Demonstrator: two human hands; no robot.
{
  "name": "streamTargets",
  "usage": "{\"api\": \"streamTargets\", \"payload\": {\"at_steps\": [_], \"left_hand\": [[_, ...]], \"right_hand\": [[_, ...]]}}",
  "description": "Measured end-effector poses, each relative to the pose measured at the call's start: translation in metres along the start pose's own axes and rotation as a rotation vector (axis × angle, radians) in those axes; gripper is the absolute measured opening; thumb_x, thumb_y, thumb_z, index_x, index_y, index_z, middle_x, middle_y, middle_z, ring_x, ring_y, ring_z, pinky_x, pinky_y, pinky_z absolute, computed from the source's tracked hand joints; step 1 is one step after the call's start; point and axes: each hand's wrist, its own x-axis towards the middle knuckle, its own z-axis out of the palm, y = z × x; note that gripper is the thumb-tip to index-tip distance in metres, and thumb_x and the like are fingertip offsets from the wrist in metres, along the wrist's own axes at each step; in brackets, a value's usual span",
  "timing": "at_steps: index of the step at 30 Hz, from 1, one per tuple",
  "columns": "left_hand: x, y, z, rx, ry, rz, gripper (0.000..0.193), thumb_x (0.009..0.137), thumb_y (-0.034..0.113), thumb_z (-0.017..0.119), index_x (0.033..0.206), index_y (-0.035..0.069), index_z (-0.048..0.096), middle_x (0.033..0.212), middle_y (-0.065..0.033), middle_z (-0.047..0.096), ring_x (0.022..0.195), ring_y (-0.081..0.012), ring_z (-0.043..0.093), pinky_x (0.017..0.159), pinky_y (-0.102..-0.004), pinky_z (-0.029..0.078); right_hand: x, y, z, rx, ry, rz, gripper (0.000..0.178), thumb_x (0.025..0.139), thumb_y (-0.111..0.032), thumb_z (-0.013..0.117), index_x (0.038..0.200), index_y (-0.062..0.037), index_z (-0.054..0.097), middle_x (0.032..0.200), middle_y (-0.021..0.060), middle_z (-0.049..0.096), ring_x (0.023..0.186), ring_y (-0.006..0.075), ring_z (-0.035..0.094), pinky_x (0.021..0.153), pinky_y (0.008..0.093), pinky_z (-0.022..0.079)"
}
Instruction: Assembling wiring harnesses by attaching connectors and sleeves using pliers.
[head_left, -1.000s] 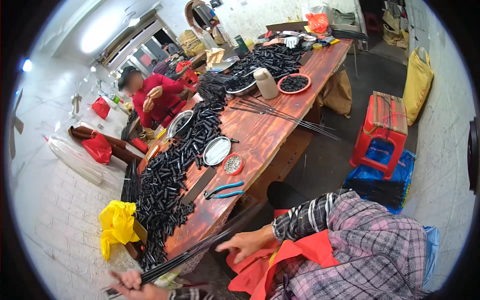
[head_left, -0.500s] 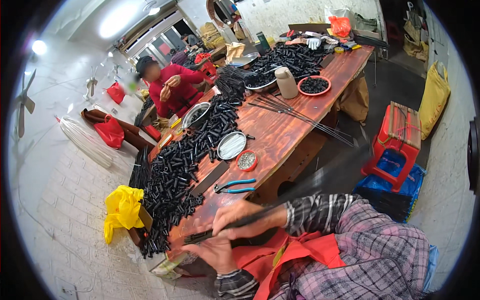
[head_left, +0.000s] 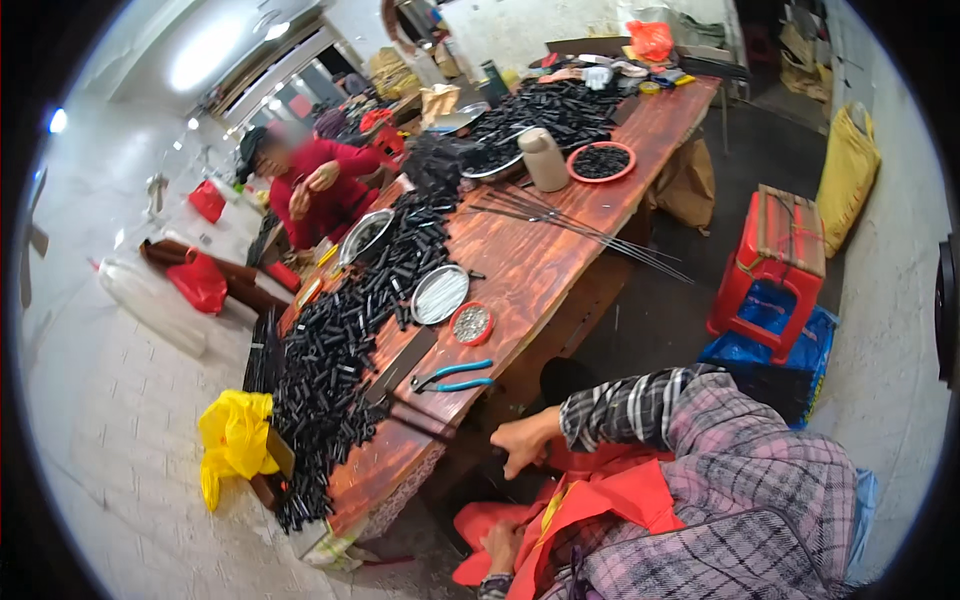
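1. Clock directions are being read from the right hand [head_left: 526,442], which is hanging just off the table's near edge with its fingers curling inward; blur is hiding whether they are gripping anything.
2. The left hand [head_left: 503,547] is resting at 6 to 7 o'clock, close against red cloth [head_left: 622,497] that is partly covering it; I cannot tell whether it is open or closed.
3. Blurred dark rods [head_left: 420,418] are showing at 9 to 10 o'clock, crossing the table's edge; their link to either hand is staying unclear.
4. Blue-handled pliers [head_left: 465,384] are lying on the wooden table [head_left: 520,255] at 10 to 11 o'clock, near a flat dark bar [head_left: 402,363] at 10.
5. A heap of short black tubes [head_left: 330,375] is spreading along the far side, around 10 o'clock.
6. At 11 o'clock, small bits [head_left: 470,323] are filling a little red bowl [head_left: 472,344].
7. A beige jug [head_left: 542,160] is standing at 12 o'clock.
8. Beyond the table, at 11, a co-worker in a red top [head_left: 335,195] is sitting with both hands raised.
9. A red stool [head_left: 738,300] is standing at 2 o'clock.
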Motion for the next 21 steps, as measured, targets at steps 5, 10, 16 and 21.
{"api": "streamTargets", "payload": {"at_steps": [5,10,16,21], "left_hand": [[0.022,-0.007,0.027,-0.309,-0.110,0.049,0.035,0.075,0.035,0.056,0.100,0.011,0.061,0.105,-0.0137,0.057,0.085,-0.0312,0.057,0.072,-0.0386,0.046],[0.031,0.007,-0.010,-0.357,0.087,0.237,0.024,0.075,0.019,0.053,0.094,0.007,0.061,0.098,-0.0140,0.059,0.089,-0.0287,0.055,0.077,-0.0362,0.044],[0.103,0.003,-0.097,-0.962,0.150,0.147,0.041,0.079,0.026,0.057,0.109,-0.002,0.051,0.096,-0.0076,0.056,0.084,-0.0205,0.058,0.064,-0.0335,0.048],[0.052,0.145,-0.231,-1.429,0.532,0.399,0.046,0.083,0.037,0.051,0.116,0.006,0.047,0.095,-0.0133,0.060,0.080,-0.0280,0.060,0.067,-0.0353,0.048]], "right_hand": [[-0.018,0.000,-0.018,0.165,-0.125,-0.079,0.050,0.066,-0.016,0.063,0.099,0.0129,0.040,0.069,0.0209,0.058,0.048,0.0261,0.059,0.038,0.0311,0.047],[-0.008,0.017,-0.024,0.281,-0.287,-0.034,0.056,0.066,-0.017,0.063,0.108,0.0099,0.037,0.072,0.0171,0.059,0.050,0.0242,0.059,0.039,0.0296,0.045],[0.011,0.034,-0.052,0.256,-0.387,-0.078,0.076,0.064,-0.011,0.061,0.121,0.0160,0.018,0.068,0.0208,0.058,0.049,0.0275,0.060,0.038,0.0332,0.046],[0.022,0.036,-0.050,0.134,-0.350,-0.005,0.064,0.061,-0.010,0.063,0.112,0.0160,0.034,0.072,0.0218,0.058,0.048,0.0282,0.059,0.037,0.0344,0.045]]}}
